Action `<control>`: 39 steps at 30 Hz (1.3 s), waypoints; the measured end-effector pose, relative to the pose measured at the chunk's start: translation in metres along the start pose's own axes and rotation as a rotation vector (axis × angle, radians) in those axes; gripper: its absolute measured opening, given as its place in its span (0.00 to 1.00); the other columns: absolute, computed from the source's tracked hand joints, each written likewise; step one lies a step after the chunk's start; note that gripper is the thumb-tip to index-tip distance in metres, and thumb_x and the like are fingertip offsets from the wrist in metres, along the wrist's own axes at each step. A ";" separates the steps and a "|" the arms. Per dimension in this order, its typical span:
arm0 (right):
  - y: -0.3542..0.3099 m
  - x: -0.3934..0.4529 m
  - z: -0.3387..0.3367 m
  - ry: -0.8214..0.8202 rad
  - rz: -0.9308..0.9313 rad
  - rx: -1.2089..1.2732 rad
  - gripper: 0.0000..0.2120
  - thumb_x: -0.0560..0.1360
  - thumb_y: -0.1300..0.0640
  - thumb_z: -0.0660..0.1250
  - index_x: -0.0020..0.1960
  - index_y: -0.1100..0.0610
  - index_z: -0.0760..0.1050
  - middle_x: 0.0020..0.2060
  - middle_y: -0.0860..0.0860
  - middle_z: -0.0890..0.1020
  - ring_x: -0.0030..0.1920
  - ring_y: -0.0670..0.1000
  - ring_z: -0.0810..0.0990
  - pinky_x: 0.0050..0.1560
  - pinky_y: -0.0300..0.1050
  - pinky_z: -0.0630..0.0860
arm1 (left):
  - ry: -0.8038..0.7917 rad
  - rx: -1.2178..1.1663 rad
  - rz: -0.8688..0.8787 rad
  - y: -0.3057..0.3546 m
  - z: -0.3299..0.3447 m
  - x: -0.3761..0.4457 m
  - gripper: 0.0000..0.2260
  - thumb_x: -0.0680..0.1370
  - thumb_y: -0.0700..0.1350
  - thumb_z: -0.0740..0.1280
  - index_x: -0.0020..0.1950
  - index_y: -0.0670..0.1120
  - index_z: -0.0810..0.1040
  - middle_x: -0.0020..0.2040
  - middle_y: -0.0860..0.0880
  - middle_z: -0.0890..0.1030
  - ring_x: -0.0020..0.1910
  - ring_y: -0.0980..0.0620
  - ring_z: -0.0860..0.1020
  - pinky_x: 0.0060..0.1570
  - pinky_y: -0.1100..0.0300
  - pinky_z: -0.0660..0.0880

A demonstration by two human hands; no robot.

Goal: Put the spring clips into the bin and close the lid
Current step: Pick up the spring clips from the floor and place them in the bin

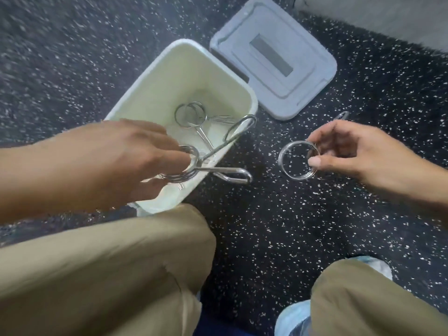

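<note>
A cream bin (155, 98) stands open on the speckled floor. Its grey lid (274, 57) lies flat beside it at the upper right. At least two metal spring clips (191, 115) rest in the bin's bottom. My left hand (114, 161) hovers over the bin's near rim, gripping a spring clip (218, 163) by its coil, the two handles pointing right. My right hand (358, 154) is right of the bin, above the floor, pinching another spring clip (298, 158) by its ring. That clip's handle tip shows behind my fingers.
My knees in tan trousers (109, 267) fill the lower frame, the left one touching the bin's near corner. A pale grey surface (388, 18) borders the floor at the upper right. Dark speckled floor (266, 226) lies between my legs.
</note>
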State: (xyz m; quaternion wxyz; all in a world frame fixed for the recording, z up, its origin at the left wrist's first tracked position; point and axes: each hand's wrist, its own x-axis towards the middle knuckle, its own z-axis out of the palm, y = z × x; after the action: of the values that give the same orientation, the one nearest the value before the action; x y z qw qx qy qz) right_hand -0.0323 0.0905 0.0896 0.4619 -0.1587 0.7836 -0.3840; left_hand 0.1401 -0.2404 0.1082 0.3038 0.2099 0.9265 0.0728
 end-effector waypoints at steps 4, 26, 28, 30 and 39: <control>-0.021 0.001 0.016 -0.130 -0.032 0.118 0.18 0.64 0.54 0.75 0.54 0.49 0.81 0.39 0.50 0.83 0.39 0.47 0.80 0.43 0.33 0.77 | 0.120 0.045 0.020 -0.013 -0.022 -0.027 0.02 0.73 0.49 0.60 0.46 0.55 0.71 0.37 0.52 0.80 0.38 0.45 0.80 0.36 0.47 0.81; -0.046 0.007 0.056 0.122 -0.349 0.130 0.18 0.70 0.60 0.73 0.55 0.41 0.83 0.42 0.51 0.85 0.33 0.53 0.80 0.30 0.45 0.79 | -0.218 0.570 0.078 -0.080 0.067 0.047 0.10 0.81 0.38 0.60 0.50 0.50 0.78 0.47 0.53 0.82 0.55 0.48 0.71 0.46 0.55 0.75; -0.047 0.007 0.058 0.163 -0.394 0.046 0.19 0.72 0.62 0.73 0.56 0.41 0.83 0.40 0.49 0.84 0.29 0.50 0.77 0.28 0.47 0.76 | -0.198 0.587 0.063 -0.079 0.070 0.048 0.10 0.80 0.37 0.60 0.49 0.50 0.79 0.47 0.53 0.82 0.55 0.47 0.71 0.43 0.56 0.74; -0.049 0.006 0.060 0.178 -0.451 -0.023 0.20 0.73 0.66 0.72 0.58 0.44 0.83 0.45 0.44 0.84 0.32 0.47 0.77 0.29 0.46 0.73 | -0.163 0.592 0.056 -0.078 0.073 0.048 0.11 0.80 0.37 0.61 0.49 0.50 0.79 0.46 0.54 0.82 0.55 0.48 0.72 0.43 0.56 0.74; -0.062 0.019 0.056 0.321 -0.792 -0.829 0.15 0.76 0.68 0.68 0.53 0.52 0.86 0.56 0.51 0.84 0.49 0.53 0.83 0.39 0.50 0.78 | -0.113 0.527 0.028 -0.077 0.074 0.041 0.10 0.79 0.35 0.59 0.54 0.47 0.77 0.49 0.51 0.82 0.56 0.46 0.73 0.49 0.54 0.77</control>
State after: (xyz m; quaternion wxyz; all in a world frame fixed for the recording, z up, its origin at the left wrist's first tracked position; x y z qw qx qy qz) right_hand -0.0017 0.0130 0.1090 0.0588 -0.5461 0.8093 -0.2082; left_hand 0.1276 -0.2912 0.0070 0.2890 0.2981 0.8920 -0.1786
